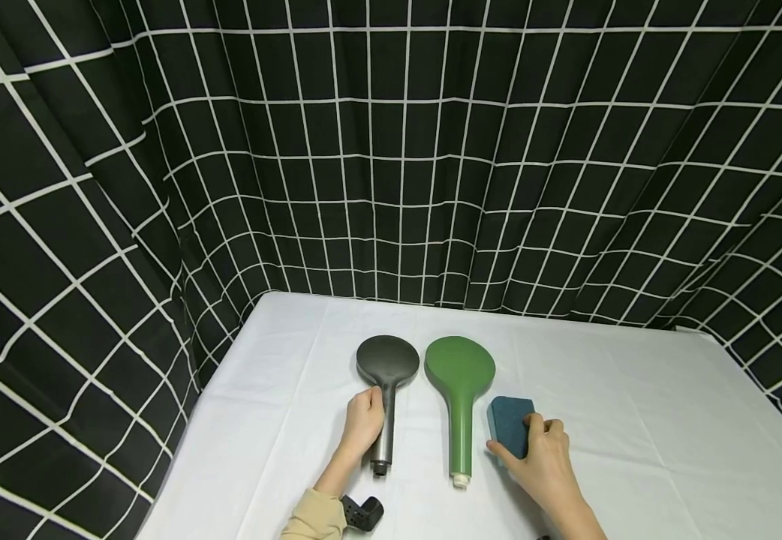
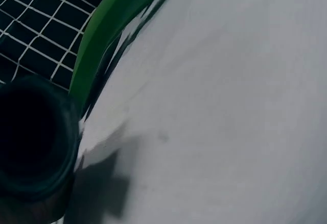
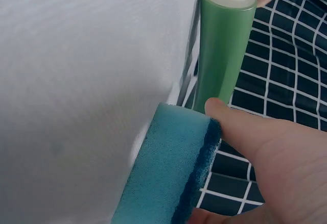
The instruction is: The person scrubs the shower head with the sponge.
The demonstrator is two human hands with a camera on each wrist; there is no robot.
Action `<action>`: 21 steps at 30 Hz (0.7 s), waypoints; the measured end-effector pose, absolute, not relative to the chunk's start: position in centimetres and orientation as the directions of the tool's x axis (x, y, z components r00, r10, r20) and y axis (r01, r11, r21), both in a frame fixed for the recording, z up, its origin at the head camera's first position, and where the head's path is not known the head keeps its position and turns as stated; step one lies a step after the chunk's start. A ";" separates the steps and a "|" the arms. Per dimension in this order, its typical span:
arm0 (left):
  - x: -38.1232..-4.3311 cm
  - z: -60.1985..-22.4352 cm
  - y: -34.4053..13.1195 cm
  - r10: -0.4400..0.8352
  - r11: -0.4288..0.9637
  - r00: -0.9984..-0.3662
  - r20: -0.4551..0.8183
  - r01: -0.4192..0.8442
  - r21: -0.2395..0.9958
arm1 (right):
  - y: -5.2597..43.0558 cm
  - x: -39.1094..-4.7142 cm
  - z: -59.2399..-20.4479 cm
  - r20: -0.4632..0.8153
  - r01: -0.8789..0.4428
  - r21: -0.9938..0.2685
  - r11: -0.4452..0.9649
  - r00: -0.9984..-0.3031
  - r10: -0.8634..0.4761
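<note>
My left hand (image 1: 365, 418) grips the handle of a dark grey shower head (image 1: 388, 358), which lies with its round head toward the back of the table. In the left wrist view the dark round handle end (image 2: 36, 137) looms close, and that hand is out of sight. Beside it lies a green shower head (image 1: 460, 364) with a white threaded end. My right hand (image 1: 545, 457) holds a blue sponge (image 1: 511, 424) between thumb and fingers, right of the green handle. Up close, the sponge (image 3: 163, 163) has a light blue body and a darker scouring layer.
A white cloth (image 1: 634, 420) covers the table. Black curtains (image 1: 404, 150) with a white grid surround its back and sides. A black band (image 1: 362, 514) with a raised block sits at my left wrist, below a tan sleeve (image 1: 317, 517).
</note>
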State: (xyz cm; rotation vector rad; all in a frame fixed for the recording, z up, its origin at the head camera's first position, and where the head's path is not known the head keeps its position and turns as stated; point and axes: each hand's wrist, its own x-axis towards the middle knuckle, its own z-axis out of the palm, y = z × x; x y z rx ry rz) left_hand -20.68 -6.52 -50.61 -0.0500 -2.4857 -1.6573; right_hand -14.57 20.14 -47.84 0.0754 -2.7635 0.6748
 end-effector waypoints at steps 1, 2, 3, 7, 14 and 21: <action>-20.7 -50.4 -6.6 -0.044 0.389 -0.991 0.125 0.099 0.916 | 20.1 -14.6 -47.9 0.302 -0.124 -0.438 0.890 -0.953 0.015; -20.6 -50.3 -6.7 -0.034 0.391 -0.993 0.112 0.090 0.916 | 20.0 -14.6 -47.9 0.305 -0.126 -0.435 0.892 -0.952 0.014; -20.6 -50.2 -6.8 -0.027 0.398 -0.993 0.112 0.092 0.913 | 19.9 -14.6 -47.9 0.306 -0.125 -0.430 0.894 -0.952 0.014; -20.7 -50.1 -7.2 -0.063 0.436 -0.983 0.170 0.126 0.891 | 19.4 -14.8 -48.1 0.285 -0.108 -0.417 0.903 -0.958 0.017; -20.4 -49.8 -7.9 -0.122 0.496 -0.958 0.260 0.168 0.852 | 18.9 -14.9 -48.2 0.333 -0.101 -0.319 0.942 -0.943 0.012; -19.8 -48.6 -8.3 -0.065 0.766 -0.899 0.433 0.234 0.599 | 18.9 -14.8 -47.2 0.460 -0.204 -0.302 0.931 -0.887 -0.045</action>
